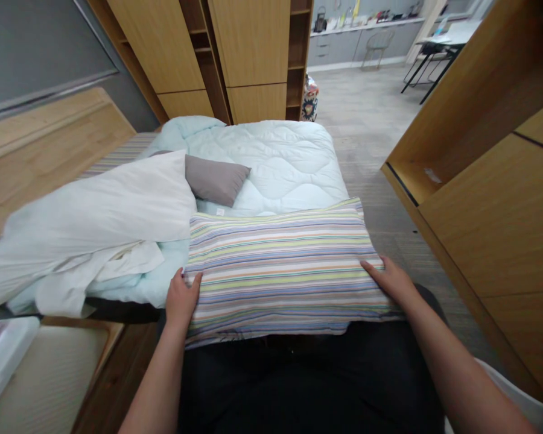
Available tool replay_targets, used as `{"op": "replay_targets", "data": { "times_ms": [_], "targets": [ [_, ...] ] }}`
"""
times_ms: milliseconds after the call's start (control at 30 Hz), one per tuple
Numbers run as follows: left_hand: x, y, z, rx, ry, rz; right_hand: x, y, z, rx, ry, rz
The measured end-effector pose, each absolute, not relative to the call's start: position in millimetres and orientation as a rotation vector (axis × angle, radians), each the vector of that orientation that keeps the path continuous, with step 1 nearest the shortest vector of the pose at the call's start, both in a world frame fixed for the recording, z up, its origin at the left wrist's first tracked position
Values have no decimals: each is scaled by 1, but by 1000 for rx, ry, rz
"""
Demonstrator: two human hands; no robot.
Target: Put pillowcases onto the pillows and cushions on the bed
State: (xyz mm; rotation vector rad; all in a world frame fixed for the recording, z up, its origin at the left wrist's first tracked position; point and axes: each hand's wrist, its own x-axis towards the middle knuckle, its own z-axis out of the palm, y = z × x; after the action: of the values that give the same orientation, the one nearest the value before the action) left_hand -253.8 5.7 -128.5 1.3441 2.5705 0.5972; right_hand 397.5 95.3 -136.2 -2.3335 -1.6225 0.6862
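A striped pillow [280, 265] lies across the near end of the bed on a pale quilt [276, 157]. My left hand [181, 298] grips the pillow's left end, thumb on top and fingers curled under the edge. On the pillow's right end rests my right hand [389, 278], flat, with its fingers stretched out along the fabric. Further up the bed, a grey pillow [215, 179] sits partly under a bunched white sheet [95, 223].
The wooden headboard panel [49, 144] runs along the left. Wooden wardrobes [248, 48] stand beyond the bed, and a wooden cabinet [493, 199] is close on the right. A white box [9, 355] sits low left. Open floor lies between bed and cabinet.
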Motion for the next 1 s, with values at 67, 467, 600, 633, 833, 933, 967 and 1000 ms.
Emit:
{"op": "replay_targets", "data": {
  "times_ms": [67, 467, 600, 633, 833, 933, 967, 1000],
  "targets": [
    [-255, -8, -127, 1306, 2560, 568, 401, 85, -136, -2337, -1571, 713],
    [-253, -8, -93, 1418, 2531, 546, 375, 62, -114, -2314, -1915, 80],
    [-251, -15, -97, 1158, 2380, 734, 380, 64, -117, -2328, -1666, 275],
    [-249, -17, -94, 1141, 2399, 819, 382, 64, -114, -2290, -1561, 340],
    [-220, -32, -20, 1137, 2507, 1532, 386, 34, -47, -1899, -1258, 171],
    [-219, -12, 42, 1179, 2515, 1842, 387, 27, 7, -1756, -1122, -61],
    [-223, 4, 64, 1244, 2535, 1893, 389, 34, 26, -1711, -1096, -122],
    [-229, 26, 86, 1329, 2546, 1908, 392, 47, 45, -1686, -1093, -167]
  ]
}}
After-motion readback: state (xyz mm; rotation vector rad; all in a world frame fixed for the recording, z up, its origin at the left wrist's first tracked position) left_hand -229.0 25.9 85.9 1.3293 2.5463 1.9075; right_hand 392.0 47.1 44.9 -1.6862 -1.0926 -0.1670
